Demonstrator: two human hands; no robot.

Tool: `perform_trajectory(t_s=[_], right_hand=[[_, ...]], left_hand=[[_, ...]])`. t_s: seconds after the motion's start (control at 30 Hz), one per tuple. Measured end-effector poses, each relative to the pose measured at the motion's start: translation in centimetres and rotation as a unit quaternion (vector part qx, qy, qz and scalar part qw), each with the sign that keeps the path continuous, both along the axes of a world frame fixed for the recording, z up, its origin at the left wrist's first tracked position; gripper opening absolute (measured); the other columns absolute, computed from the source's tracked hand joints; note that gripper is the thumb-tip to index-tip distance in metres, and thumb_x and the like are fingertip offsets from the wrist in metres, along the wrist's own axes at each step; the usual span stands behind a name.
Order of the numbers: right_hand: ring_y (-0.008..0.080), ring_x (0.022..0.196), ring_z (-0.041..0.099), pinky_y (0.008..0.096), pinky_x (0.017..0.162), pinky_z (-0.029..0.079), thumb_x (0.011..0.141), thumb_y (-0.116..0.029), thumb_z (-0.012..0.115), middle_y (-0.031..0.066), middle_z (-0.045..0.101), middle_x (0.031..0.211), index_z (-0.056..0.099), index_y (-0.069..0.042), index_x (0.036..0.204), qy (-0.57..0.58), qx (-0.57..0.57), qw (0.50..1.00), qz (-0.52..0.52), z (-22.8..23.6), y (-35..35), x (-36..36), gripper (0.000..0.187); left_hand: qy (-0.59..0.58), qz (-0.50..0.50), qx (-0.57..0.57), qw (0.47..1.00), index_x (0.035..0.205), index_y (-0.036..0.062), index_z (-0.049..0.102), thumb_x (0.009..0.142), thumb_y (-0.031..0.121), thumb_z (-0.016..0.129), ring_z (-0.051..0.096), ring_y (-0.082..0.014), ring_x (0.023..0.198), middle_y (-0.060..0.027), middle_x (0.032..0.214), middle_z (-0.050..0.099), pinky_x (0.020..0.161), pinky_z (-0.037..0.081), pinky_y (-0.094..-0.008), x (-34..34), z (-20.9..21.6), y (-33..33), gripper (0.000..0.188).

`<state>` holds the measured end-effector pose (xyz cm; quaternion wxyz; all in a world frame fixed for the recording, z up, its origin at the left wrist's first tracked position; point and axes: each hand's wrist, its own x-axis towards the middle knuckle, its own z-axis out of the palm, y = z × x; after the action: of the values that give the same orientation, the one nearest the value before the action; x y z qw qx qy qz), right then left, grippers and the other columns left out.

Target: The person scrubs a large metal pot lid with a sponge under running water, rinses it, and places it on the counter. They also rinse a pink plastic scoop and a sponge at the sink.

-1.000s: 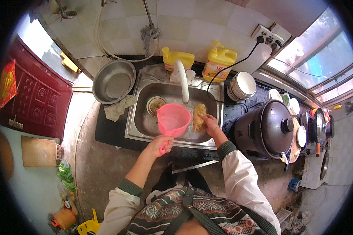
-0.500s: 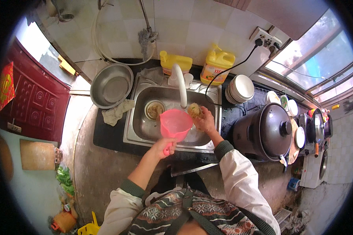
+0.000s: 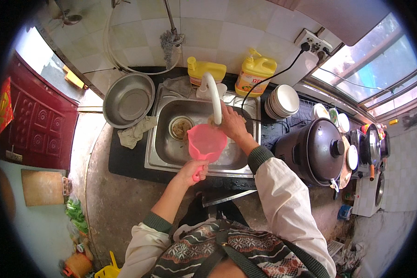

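Observation:
My left hand [image 3: 193, 172] is closed round the handle of a pink plastic water dipper [image 3: 207, 140], holding it over the steel sink [image 3: 163, 153]. The dipper's bowl faces up; whether water is in it is hard to make out. Just beyond the dipper, my right hand [image 3: 234, 123] is at the tip of the white curved faucet [image 3: 211, 88]. A tan, rough-looking scrubber [image 3: 212, 121] shows in part at its fingers, mostly hidden by the hand and spout. The sink's drain basket [image 3: 181, 127], with brownish scraps in it, lies left of the dipper.
A metal basin [image 3: 129, 99] and a crumpled cloth [image 3: 137, 131] lie left of the sink. Two yellow jugs, one lying [image 3: 206, 70] and one upright [image 3: 255, 74], are behind it. Stacked bowls [image 3: 282, 101] and a large dark lidded pot [image 3: 310, 150] stand to the right.
My right hand has moved up and away from me, from beside the dipper to the faucet's tip, taking the tan scrubber along. The left hand and the dipper have hardly moved.

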<state>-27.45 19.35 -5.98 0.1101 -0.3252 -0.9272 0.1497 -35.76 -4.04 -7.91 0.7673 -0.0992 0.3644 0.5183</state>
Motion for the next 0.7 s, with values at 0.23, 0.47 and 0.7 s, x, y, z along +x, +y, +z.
perform_trajectory(t_s=[0.23,0.47,0.7], right_hand=[[0.0389,0.093,0.064,0.052,0.075,0.051,0.075,-0.046,0.074,0.0185,0.062,0.107,0.025,-0.017,0.149,-0.06,-0.009,0.998,0.006,0.4,0.2,-1.0,0.093],[0.0388,0.09,0.066,0.0514,0.073,0.053,0.071,-0.056,0.074,0.0169,0.064,0.104,0.024,-0.016,0.149,-0.067,0.002,0.998,0.0,-0.6,0.1,-0.8,0.101],[0.0352,0.091,0.066,0.0503,0.073,0.054,0.07,-0.056,0.075,0.0153,0.063,0.103,0.022,-0.013,0.15,-0.046,-0.029,0.998,-0.023,-0.2,-0.2,-1.1,0.105]], left_hand=[[0.046,-0.031,-0.013,0.998,0.083,0.0088,0.051,0.09,0.015,0.061,0.043,-0.0081,0.047,0.0,0.064,0.051,0.041,0.033,-0.0226,-0.4,-0.5,0.2,0.014],[0.133,-0.076,-0.001,0.988,0.085,0.0089,0.05,0.09,0.014,0.062,0.044,-0.0103,0.045,-0.0004,0.063,0.049,0.04,0.034,-0.0264,-0.6,-2.0,0.1,0.014],[0.132,-0.065,-0.025,0.989,0.086,0.0073,0.051,0.09,0.014,0.061,0.045,-0.0101,0.046,-0.0015,0.064,0.05,0.04,0.034,-0.0256,-0.7,-0.6,0.9,0.013]])
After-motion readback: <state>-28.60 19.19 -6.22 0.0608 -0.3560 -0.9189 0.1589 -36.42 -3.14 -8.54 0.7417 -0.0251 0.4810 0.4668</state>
